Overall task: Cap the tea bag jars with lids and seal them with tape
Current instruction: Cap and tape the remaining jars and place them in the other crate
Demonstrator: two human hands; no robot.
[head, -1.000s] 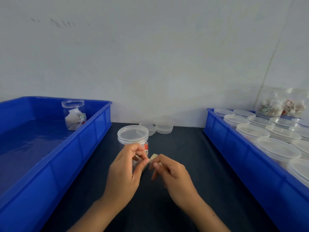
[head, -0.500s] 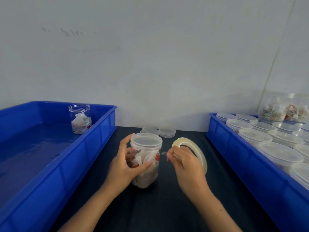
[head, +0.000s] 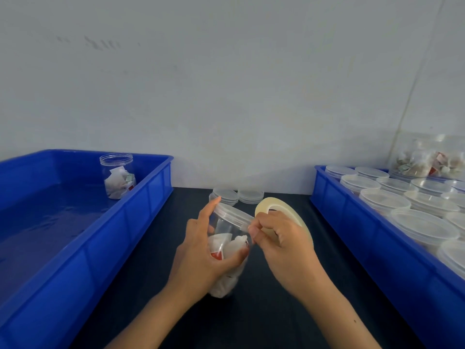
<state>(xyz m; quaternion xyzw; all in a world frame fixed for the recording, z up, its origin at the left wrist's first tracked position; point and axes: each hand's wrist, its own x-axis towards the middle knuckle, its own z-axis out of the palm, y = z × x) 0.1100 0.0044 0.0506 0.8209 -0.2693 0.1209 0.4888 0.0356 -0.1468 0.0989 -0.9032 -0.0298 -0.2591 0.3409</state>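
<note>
Capped jar [head: 230,244] (tilted) gripped by left hand [head: 201,258]; right hand [head: 281,244] holds tape roll [head: 281,210].

- Probably a small packing workstation: dark table [head: 264,318] against a bare white wall [head: 226,84].
- Blue crate [head: 75,260] left of the grip.
- Blue bin [head: 377,248] of lidded jars [head: 422,225] right of it.

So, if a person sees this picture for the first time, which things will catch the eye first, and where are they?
In the centre, the left hand grips a capped tea bag jar, tilted over the dark table, while the right hand holds a roll of tape against its lid. Bright blue trays flank them: the left tray has one uncapped jar, the right tray many capped jars.
</note>
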